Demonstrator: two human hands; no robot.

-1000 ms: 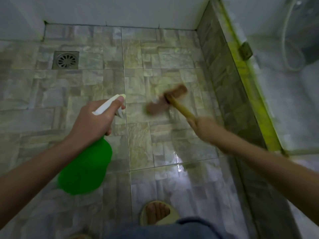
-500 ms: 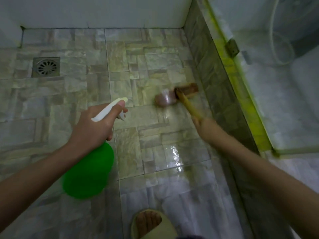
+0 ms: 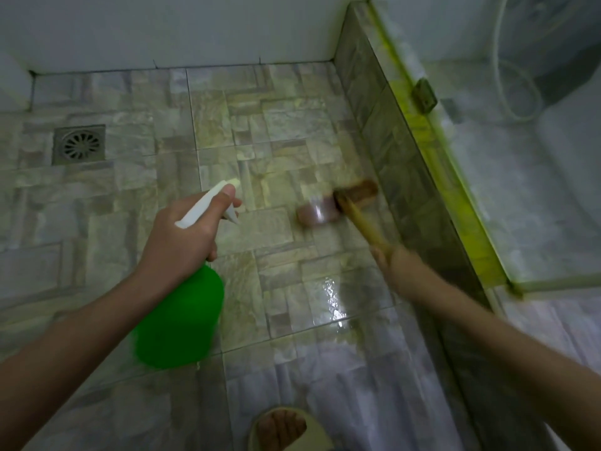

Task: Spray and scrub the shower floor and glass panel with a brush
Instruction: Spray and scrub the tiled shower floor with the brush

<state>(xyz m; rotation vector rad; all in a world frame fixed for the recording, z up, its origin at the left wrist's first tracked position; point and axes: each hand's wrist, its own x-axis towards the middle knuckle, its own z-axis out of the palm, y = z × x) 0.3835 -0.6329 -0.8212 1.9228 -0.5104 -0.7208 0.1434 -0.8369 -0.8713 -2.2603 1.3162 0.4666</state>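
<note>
Head view, left to right: a metal floor drain (image 3: 79, 144) sits in the far left of the tiled shower floor (image 3: 260, 125). The left hand (image 3: 182, 236) grips a green spray bottle (image 3: 179, 320) at the neck, fingers curled close together round it and one digit stretched along the top of the white spray head (image 3: 208, 203). The bottle is tilted, base toward the person, nozzle pointing away and slightly right, over the floor.

A brush (image 3: 338, 203), blurred, lies with its brown head on the tiles just beside the tiled curb (image 3: 406, 164). Its yellow-brown handle (image 3: 364, 229) runs back and rightward from the head to the right hand (image 3: 390, 258), which is closed round its near end; the single fingers are lost in blur. Beyond the curb stands the glass panel (image 3: 520, 190). A foot in a slipper (image 3: 283, 428) shows at the bottom edge.
</note>
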